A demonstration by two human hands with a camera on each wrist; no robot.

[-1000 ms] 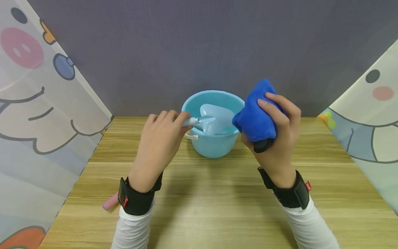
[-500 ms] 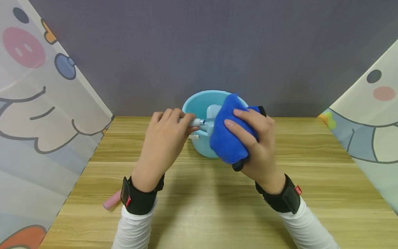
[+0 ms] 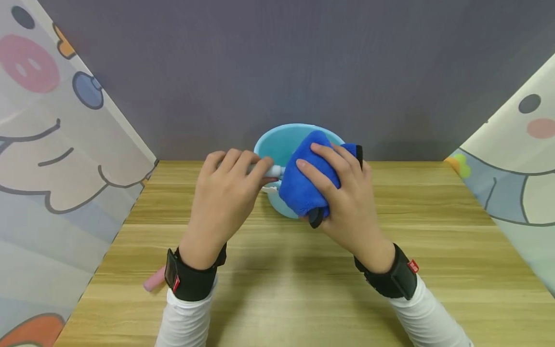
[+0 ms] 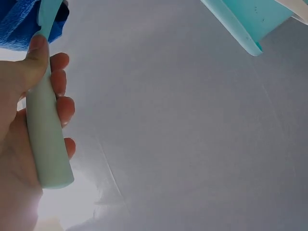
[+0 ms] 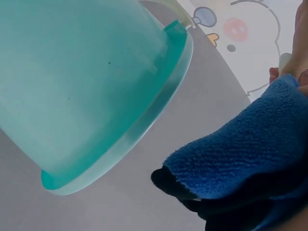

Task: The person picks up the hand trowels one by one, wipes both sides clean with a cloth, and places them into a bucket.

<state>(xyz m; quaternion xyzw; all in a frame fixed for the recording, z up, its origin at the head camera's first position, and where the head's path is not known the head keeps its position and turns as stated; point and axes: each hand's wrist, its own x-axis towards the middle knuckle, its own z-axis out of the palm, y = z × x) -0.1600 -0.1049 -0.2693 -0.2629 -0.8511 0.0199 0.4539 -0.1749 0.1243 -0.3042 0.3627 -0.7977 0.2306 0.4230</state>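
Wiping seems begun, unfinished.
Round pale plastic handle [image 4: 48,139] is gripped by left hand [image 3: 227,190], bunched blue cloth [image 3: 299,188] by right hand [image 3: 349,200].

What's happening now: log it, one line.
left hand: grips tool | right hand: holds blue cloth over tool's far end | bucket: upright on table

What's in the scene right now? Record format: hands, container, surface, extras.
Left hand: grips pale-handled tool
Right hand: holds blue cloth at the tool's far end, hiding that end in the head view
Bucket: light blue, upright on table
Table: wood-grain top
Pink object: on table by left wrist, partly hidden, identity unclear
Wristbands: black, one per wrist
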